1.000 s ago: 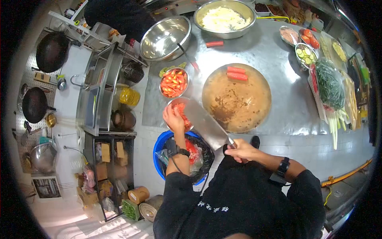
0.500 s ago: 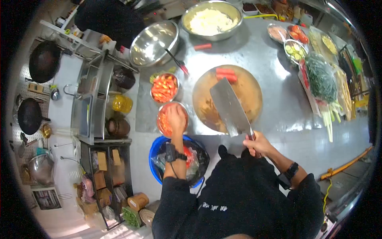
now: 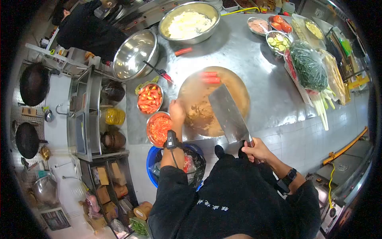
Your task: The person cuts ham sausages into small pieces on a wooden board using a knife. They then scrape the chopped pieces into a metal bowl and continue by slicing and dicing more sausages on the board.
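Observation:
My right hand (image 3: 256, 150) grips the handle of a broad steel cleaver (image 3: 230, 114), whose blade lies over the near right part of a round wooden chopping block (image 3: 201, 99). My left hand (image 3: 176, 112) hovers at the block's left edge, just right of a small steel bowl of chopped red pieces (image 3: 158, 128); it is blurred and I see nothing in it. Two red sausages (image 3: 210, 77) lie at the block's far side. A second bowl of cut orange-red pieces (image 3: 149, 98) stands farther left.
A blue bin with a black liner (image 3: 153, 159) stands below the steel table (image 3: 254, 59). Big steel bowls (image 3: 133, 53), one with white food (image 3: 188, 22), sit at the back. Bagged greens (image 3: 308, 67) and dishes lie right. Another person (image 3: 85, 28) is at the far left.
My left hand has come off the bowl of chopped red pieces and moved right to the block's edge. The cleaver has swung from over that bowl to over the block.

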A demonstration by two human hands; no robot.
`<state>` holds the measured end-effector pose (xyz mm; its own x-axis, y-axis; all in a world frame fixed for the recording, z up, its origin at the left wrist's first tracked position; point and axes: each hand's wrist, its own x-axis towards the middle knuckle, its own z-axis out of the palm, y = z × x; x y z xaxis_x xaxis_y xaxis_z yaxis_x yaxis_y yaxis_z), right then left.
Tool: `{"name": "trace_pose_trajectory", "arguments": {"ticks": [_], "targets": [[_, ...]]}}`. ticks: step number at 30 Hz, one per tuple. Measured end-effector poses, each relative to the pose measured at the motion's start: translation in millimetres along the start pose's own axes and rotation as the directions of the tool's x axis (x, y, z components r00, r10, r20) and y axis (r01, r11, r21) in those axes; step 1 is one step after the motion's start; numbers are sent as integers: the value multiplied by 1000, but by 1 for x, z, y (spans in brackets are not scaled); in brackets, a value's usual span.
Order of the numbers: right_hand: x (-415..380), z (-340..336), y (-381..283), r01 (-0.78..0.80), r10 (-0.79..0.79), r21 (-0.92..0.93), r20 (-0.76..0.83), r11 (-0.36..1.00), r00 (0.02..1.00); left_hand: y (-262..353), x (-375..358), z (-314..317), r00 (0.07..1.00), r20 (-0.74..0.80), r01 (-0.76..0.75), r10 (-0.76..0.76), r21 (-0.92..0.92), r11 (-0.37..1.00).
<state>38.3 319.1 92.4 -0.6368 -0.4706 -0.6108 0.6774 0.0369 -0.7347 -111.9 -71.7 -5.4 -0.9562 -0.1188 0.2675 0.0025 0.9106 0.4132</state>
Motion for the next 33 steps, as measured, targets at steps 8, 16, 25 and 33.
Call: {"name": "trace_pose_trajectory", "arguments": {"ticks": [8,16,25,33], "targets": [[-2,-2,-1,19,-17,68,-27,998,999,13,13,-9,935,257,149,-243,338,929],[-3,-2,-6,15,-14,52,-29,999,999,11,22,-12,944,212,179,-252,312,933],[14,12,-8,3,-6,72,33,997,999,15,-32,-126,931,-264,233,-253,-105,967],[37,44,-16,24,-28,37,87,999,996,-3,-80,-72,990,-101,105,-98,58,993]]}}
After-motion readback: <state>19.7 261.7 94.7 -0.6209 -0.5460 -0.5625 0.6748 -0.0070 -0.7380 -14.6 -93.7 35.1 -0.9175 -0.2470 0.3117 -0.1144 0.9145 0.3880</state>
